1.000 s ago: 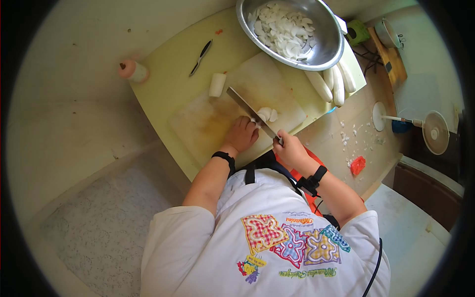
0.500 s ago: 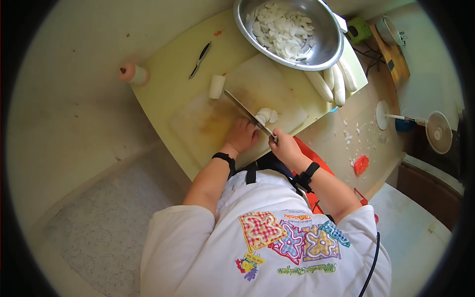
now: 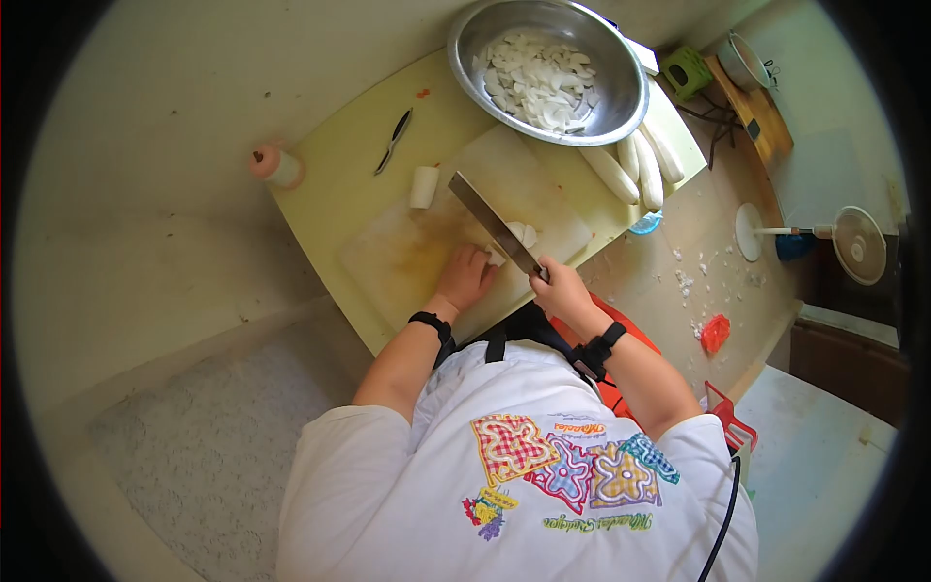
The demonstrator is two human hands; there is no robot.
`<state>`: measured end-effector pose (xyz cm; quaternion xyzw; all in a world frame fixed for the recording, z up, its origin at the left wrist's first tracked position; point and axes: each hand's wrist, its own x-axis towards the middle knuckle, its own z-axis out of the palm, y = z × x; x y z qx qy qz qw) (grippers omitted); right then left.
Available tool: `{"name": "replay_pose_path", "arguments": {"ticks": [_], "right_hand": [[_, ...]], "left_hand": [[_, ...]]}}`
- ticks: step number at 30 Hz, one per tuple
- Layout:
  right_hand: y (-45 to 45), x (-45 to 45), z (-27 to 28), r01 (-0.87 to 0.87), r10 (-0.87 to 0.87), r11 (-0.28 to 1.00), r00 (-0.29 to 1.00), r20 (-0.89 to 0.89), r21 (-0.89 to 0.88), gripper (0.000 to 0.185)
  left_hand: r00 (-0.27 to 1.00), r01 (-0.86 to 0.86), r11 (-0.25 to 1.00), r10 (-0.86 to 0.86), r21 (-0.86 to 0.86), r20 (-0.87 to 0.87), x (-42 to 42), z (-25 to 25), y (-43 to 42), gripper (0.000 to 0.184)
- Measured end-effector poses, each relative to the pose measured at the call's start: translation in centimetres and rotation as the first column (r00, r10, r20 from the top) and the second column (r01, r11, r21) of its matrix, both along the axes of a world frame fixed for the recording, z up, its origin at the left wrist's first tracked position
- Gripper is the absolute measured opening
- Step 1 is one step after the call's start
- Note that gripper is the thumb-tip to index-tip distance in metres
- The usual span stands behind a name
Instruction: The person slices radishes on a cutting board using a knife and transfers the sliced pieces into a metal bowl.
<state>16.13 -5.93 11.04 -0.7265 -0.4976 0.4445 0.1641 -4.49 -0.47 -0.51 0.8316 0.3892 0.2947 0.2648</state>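
My right hand [image 3: 564, 293] grips the handle of a kitchen knife [image 3: 493, 219], its broad blade slanting up and left over the cutting board [image 3: 388, 247]. The fingers of my left hand [image 3: 466, 277] are curled on a short piece of peeled white radish [image 3: 496, 256], just left of the blade. White slices [image 3: 524, 233] lie on the board right of the knife, partly behind the blade. A thicker white radish chunk [image 3: 424, 187] rests near the board's far left edge, beyond the knife tip.
A steel bowl [image 3: 621, 114] with many white slices stands at the back of the table. Several peeled white radishes [image 3: 611, 175] lie beside it. A peeler [image 3: 393, 142] and a pink-topped bottle [image 3: 278, 167] are at the left. A red stool [image 3: 621, 335] is by my right side.
The knife has lifted and turned, so the flat of its blade shows more. My left hand stays on the radish piece. The whole view has shifted slightly.
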Motion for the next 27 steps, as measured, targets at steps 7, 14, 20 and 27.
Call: {"name": "replay_pose_path", "arguments": {"ticks": [7,14,20,27], "right_hand": [[-1.1,-0.3,2.2,-0.057,0.052,0.996,0.996,0.074,0.068,0.02],[-1.4,-0.3,1.6,-0.083,0.076,0.995,0.991,0.113,0.061,0.018],[-1.7,-0.2,0.7,-0.086,0.076,0.992,0.991,0.113,0.09,0.019],[-1.4,-0.2,1.7,-0.08,0.076,0.996,0.991,0.107,0.039,0.019]], "left_hand": [[0.999,-0.026,0.997,0.024,0.067,0.023,0.4,0.1,-0.4,0.022],[1.0,0.017,0.995,-0.017,0.099,-0.005,0.1,0.9,0.0,0.023],[1.0,0.002,0.995,-0.003,0.1,0.002,0.3,0.9,-0.2,0.022],[1.0,0.003,0.998,-0.002,0.059,-0.012,0.1,1.3,-0.1,0.021]]}}
